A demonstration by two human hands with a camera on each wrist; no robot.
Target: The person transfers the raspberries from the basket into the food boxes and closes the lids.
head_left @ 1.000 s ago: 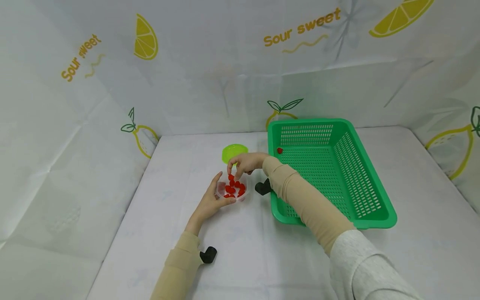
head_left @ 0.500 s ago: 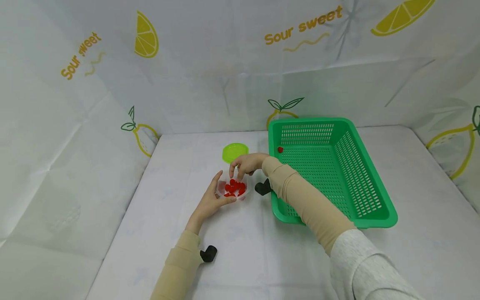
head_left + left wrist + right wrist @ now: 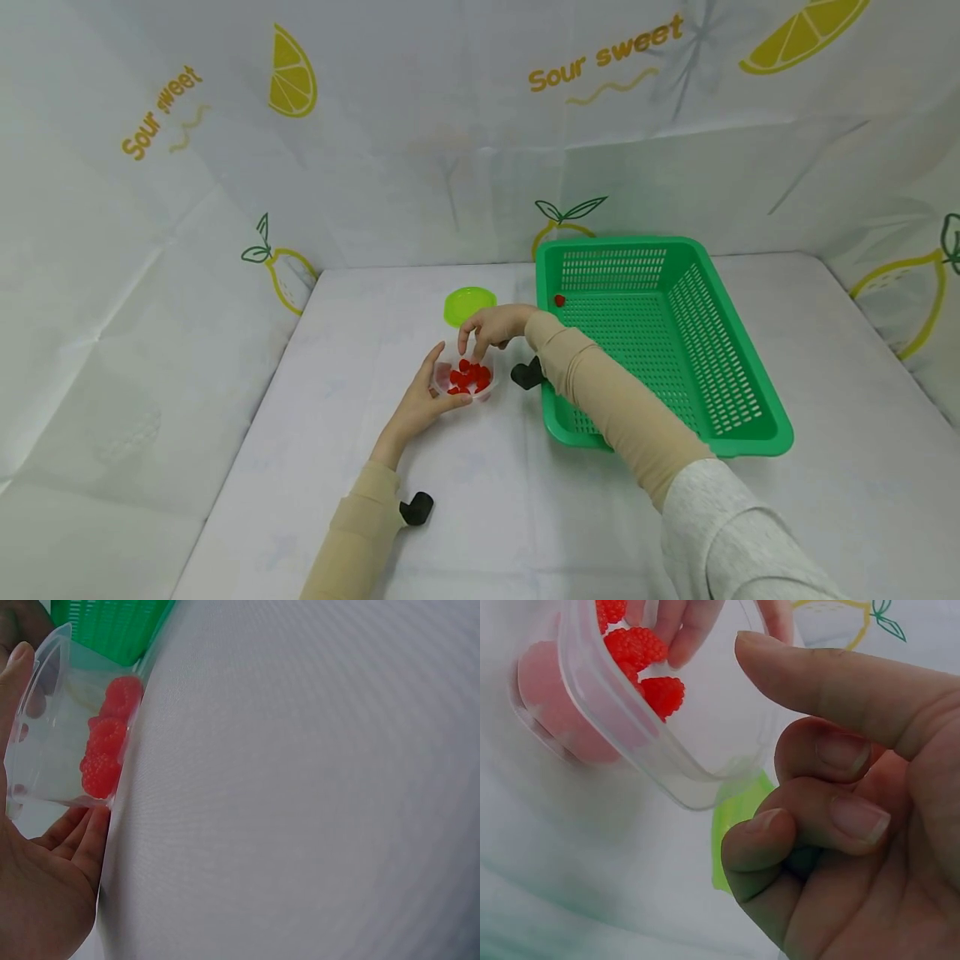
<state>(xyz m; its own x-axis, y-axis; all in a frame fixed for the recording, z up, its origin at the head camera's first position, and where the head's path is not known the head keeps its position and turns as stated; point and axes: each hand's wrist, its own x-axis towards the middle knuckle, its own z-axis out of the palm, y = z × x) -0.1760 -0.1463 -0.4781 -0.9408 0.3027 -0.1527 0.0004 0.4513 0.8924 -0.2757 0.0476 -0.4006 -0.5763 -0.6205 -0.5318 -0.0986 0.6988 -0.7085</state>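
My left hand (image 3: 416,408) grips a clear plastic container (image 3: 615,712) by its side, thumb at the near edge and fingers round the far side. Several red raspberries (image 3: 105,739) lie along the container's bottom; its mouth is uncovered. My right hand (image 3: 491,325) hovers at the container's far right rim, index finger and thumb pointing down over the raspberries. In the right wrist view, its thumb stands apart, its other fingers are loosely bent, and nothing shows between them.
A large green basket (image 3: 757,392) stands to the right under my right forearm, with one small red raspberry (image 3: 559,301) in its far left corner. Behind the container lies a yellow-green lid (image 3: 470,307). White cloth covers the table (image 3: 330,375) and the walls.
A second ago my right fingers were at a raspberry raised near the container's far rim. That raspberry is now down among the others and the fingers are apart. My left hand stays put.
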